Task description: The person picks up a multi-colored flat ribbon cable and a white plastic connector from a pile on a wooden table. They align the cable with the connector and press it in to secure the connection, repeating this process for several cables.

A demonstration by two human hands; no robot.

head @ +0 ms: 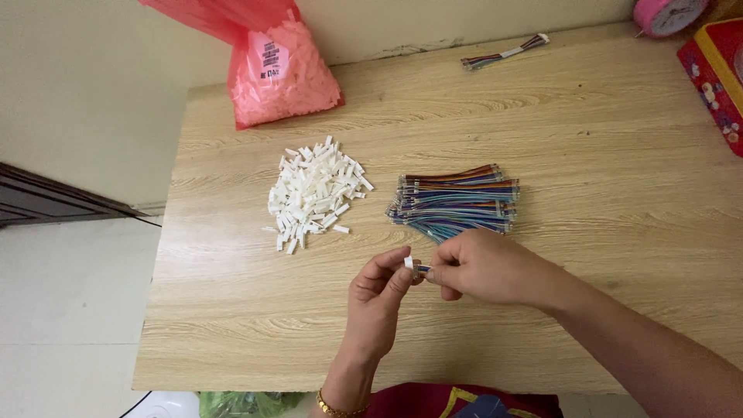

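My left hand [377, 298] pinches a small white plastic connector housing [409, 262] between thumb and forefinger. My right hand [484, 267] meets it from the right, its fingers closed on the end of a short wire cable [422, 269] that touches the housing. Both hands hover over the wooden table [232, 310] near its front edge. Just behind my right hand lies a bundle of multicoloured wire cables [457, 203]. A heap of white connector housings [313, 193] sits left of that bundle.
A pink plastic bag [282, 73] full of white housings stands at the back left. One finished cable [503, 53] lies at the back edge. A red patterned box [716, 73] and a pink round object [667, 14] sit at the far right corner.
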